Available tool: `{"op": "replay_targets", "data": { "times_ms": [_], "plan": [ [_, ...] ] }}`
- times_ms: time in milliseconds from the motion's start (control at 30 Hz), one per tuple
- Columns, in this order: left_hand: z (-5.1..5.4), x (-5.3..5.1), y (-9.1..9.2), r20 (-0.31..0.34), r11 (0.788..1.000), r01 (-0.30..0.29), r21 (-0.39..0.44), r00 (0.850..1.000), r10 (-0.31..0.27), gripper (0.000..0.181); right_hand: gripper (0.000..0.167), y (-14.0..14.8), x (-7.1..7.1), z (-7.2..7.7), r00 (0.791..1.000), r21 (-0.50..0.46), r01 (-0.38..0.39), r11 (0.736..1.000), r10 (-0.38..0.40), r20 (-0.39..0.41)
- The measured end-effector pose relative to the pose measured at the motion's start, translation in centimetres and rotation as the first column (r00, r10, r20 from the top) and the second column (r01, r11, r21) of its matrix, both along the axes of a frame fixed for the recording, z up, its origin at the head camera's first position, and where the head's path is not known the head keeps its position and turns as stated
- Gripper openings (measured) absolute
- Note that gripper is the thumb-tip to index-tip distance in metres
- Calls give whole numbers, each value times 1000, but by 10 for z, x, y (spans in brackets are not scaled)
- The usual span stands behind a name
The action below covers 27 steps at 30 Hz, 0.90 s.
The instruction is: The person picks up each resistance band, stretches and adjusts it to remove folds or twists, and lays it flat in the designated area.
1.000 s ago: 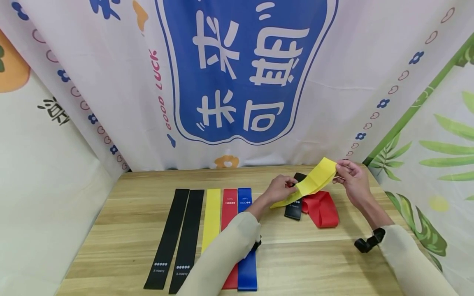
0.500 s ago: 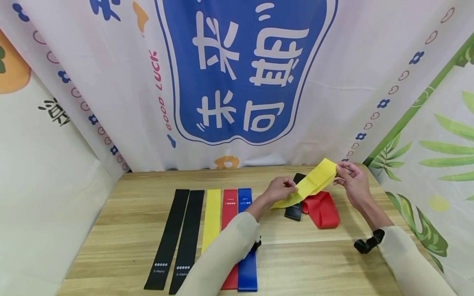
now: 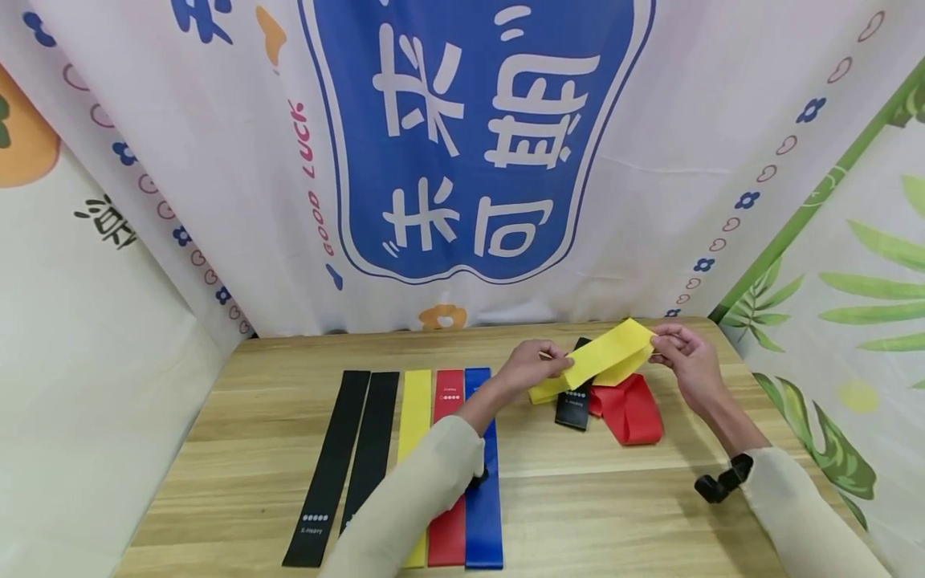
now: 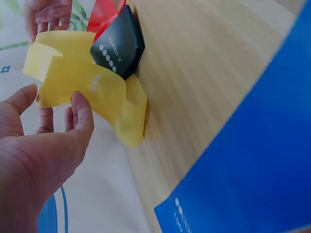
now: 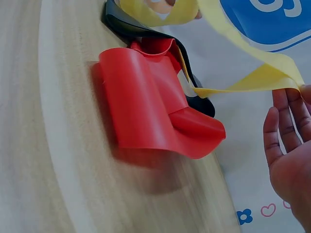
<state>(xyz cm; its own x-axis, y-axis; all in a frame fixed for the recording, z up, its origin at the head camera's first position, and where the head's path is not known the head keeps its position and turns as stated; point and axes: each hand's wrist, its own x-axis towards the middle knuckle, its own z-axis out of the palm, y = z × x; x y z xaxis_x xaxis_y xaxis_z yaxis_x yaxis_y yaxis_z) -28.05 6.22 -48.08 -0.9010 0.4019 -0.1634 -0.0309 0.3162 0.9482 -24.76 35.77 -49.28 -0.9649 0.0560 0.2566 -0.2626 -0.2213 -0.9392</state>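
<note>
A yellow band [image 3: 605, 353] is stretched between both hands above the back right of the table. My left hand [image 3: 533, 365] pinches its left part; in the left wrist view the thumb and fingers of this hand [image 4: 48, 141] are at the band's edge [image 4: 77, 80]. My right hand [image 3: 686, 357] pinches the far right end, also visible in the right wrist view, where the hand [image 5: 294, 145] holds the band's corner [image 5: 265, 77]. Beneath lie a folded black band [image 3: 573, 411] marked X-Heavy and a looped red band [image 3: 630, 411].
On the wooden table [image 3: 592, 506], left of these, several flat bands lie side by side: two black [image 3: 328, 466] [image 3: 372, 441], one yellow [image 3: 414, 409], one red [image 3: 448, 401] and one blue [image 3: 482, 514]. My left sleeve [image 3: 412, 498] crosses over some of them. A printed curtain [image 3: 636, 241] hangs behind.
My left hand has moved slightly left along the yellow band. The band's raised part has dropped a little, and its layers show apart below. The right hand still pinches its end.
</note>
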Motion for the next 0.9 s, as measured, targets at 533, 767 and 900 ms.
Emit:
{"op": "replay_targets", "data": {
  "times_ms": [533,767,900],
  "plan": [
    [25,17,-28,62,977,33,209,997,-46,17,30,-9,12,-16,991,405,-91,910,42,129],
    [37,27,-42,33,976,74,204,996,-82,10,34,-8,13,-21,976,486,-207,849,146,162],
    [42,32,-49,16,970,110,216,993,-116,10,31,-8,11,-24,971,500,-228,836,153,186]
  ]
}}
